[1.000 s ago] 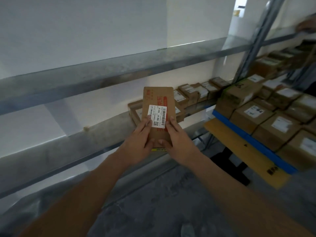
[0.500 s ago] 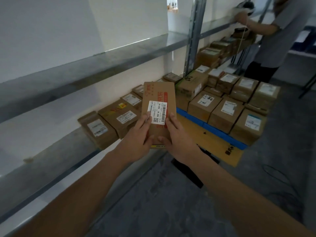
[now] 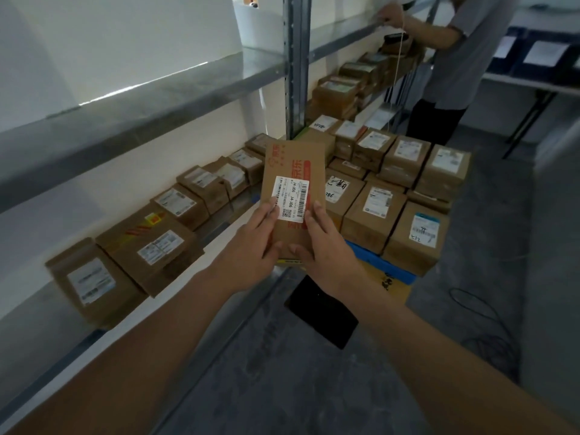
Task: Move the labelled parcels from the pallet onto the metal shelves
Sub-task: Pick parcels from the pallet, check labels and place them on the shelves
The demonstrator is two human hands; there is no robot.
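A flat brown cardboard parcel [image 3: 293, 171] with a white barcode label and red print is held upright in front of me. My left hand [image 3: 251, 246] grips its lower left edge and my right hand [image 3: 326, 249] grips its lower right edge, thumbs on the face. Behind it stands the pallet [image 3: 381, 268] with a blue edge, stacked with several labelled boxes [image 3: 373, 215]. To the left runs the metal shelf [image 3: 226, 221], with a row of labelled parcels [image 3: 150, 243] on it.
An upper shelf board [image 3: 157, 102] runs above the row and a steel upright [image 3: 295, 64] stands behind the parcel. Another person [image 3: 464, 58] works at the far shelf bay. A black flat object [image 3: 320, 309] and cables [image 3: 483, 321] lie on the grey floor.
My view has swung right along the shelf, bringing the row of shelved parcels, the pallet and the other person into sight. Both hands keep the same hold on the parcel.
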